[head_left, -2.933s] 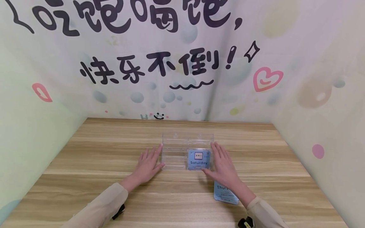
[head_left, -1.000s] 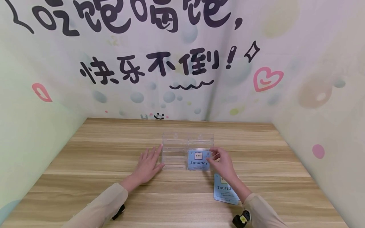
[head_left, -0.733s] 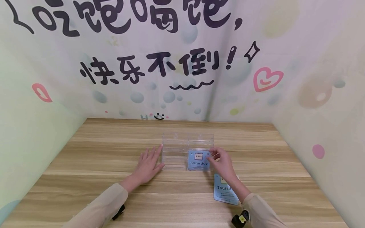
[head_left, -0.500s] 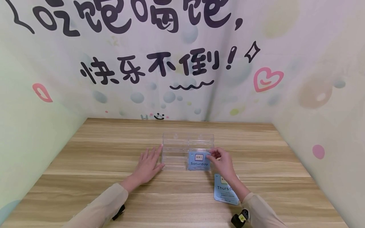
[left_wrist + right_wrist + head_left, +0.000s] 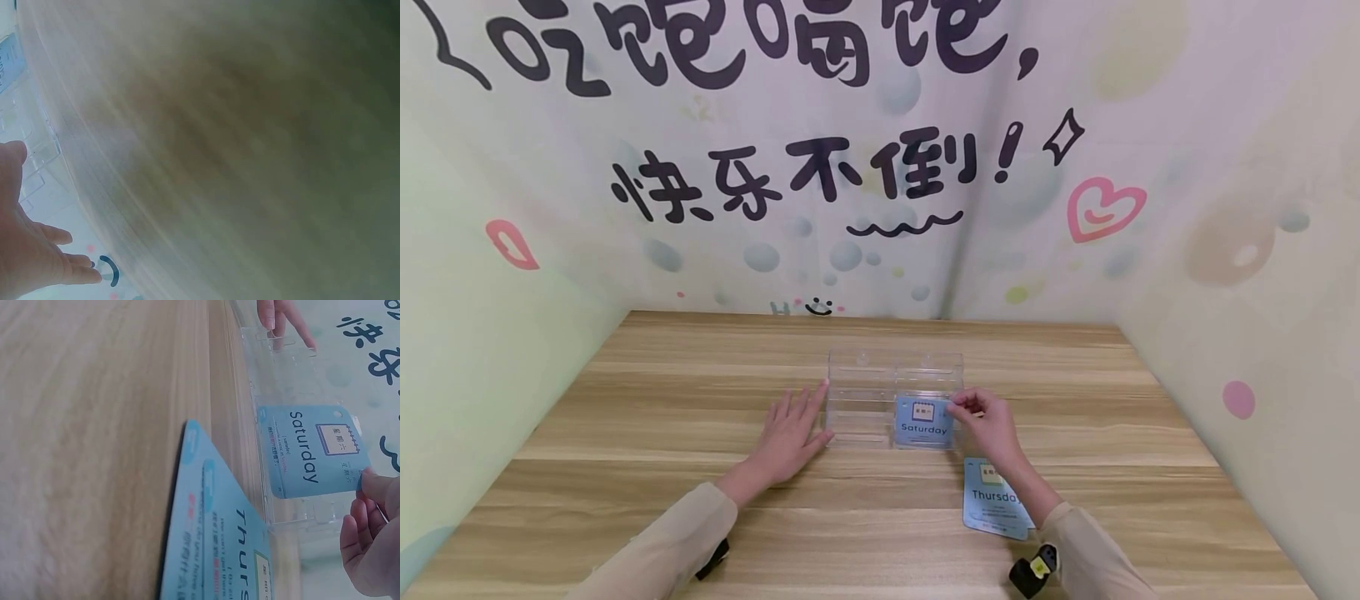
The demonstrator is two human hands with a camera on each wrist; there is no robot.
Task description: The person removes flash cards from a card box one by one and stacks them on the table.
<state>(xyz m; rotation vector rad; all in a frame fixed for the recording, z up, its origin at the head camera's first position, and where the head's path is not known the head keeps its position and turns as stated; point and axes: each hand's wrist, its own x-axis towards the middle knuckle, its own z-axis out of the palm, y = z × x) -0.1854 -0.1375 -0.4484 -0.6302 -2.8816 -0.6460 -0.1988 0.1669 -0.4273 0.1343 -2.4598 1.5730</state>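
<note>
A clear plastic display rack (image 5: 861, 379) with stepped pockets stands mid-table. In its lower right pocket sits a light blue Saturday flash card (image 5: 923, 423). My right hand (image 5: 994, 427) pinches that card's upper right corner between thumb and finger; the right wrist view shows the thumb on the front of the card (image 5: 309, 440), the other fingers curled. At the rack's left side my left hand (image 5: 786, 442) lies with fingers extended, fingertips against the rack's edge. Part of the left hand (image 5: 31, 250) and the rack also show in the left wrist view.
A blue Thursday card (image 5: 991, 504) lies on the wooden table (image 5: 850, 542) below my right wrist, partly hidden by the forearm, with another card's edge showing under it. Behind the table hangs a printed cloth backdrop (image 5: 730, 267).
The right hand, earlier flat along the rack's right side, has curled and now pinches the Saturday card's corner. The card's top has tilted slightly forward and back. The left hand stays put.
</note>
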